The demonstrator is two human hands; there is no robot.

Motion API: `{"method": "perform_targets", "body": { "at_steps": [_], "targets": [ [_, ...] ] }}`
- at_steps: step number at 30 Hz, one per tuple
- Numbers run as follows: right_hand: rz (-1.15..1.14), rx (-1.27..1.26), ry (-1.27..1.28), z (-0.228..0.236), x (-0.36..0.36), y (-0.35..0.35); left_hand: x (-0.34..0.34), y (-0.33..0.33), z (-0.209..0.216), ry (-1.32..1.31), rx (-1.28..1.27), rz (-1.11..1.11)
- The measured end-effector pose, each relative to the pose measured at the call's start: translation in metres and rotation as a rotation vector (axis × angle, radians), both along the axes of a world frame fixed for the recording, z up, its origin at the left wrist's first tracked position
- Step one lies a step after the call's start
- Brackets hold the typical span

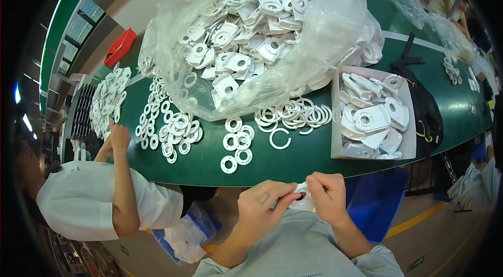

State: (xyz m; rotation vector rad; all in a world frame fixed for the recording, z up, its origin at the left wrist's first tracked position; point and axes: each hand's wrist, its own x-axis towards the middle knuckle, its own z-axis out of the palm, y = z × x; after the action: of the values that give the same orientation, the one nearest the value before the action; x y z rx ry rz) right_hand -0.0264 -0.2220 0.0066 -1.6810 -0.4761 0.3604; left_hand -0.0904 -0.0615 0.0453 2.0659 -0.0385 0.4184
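Close to my chest, just off the table's near edge, a white plastic part with a round hole (308,204) is held between my two hands. My left hand (266,208) pinches it from the left with thumb and forefinger. On the other side my right hand (328,199) grips it, fingers curled over its upper edge. My fingers cover much of the part. Beyond the hands, flat white rings (229,164) lie in a small group on the green table (209,173). Thin open C-shaped white rings (280,139) are heaped to the right of these.
A large clear plastic bag (335,25) full of white parts fills the table's middle. A white box (409,143) of similar parts stands right. More rings (181,133) lie left. A co-worker (99,198) sits left, beside a part pile (107,101). Blue bins (377,198) stand below the table.
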Motion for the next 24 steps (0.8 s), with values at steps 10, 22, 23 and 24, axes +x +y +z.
{"method": "perform_targets", "body": {
  "at_steps": [10, 22, 23, 24],
  "targets": [
    [0.066, 0.124, 0.052, 0.007, -0.001, 0.007, 0.0, 0.005, -0.02, 0.193, -0.271, 0.019],
    [0.051, 0.31, 0.493, -0.002, -0.003, 0.013, 0.005, 0.004, -0.032, 0.388, -0.838, 0.036],
    [0.016, 0.315, 0.526, -0.003, -0.003, 0.014, 0.004, 0.003, -0.034, 0.351, -0.832, 0.024],
    [0.016, 0.316, 0.525, -0.003, -0.004, 0.014, 0.005, 0.002, -0.034, 0.35, -0.831, 0.023]
  ]
}}
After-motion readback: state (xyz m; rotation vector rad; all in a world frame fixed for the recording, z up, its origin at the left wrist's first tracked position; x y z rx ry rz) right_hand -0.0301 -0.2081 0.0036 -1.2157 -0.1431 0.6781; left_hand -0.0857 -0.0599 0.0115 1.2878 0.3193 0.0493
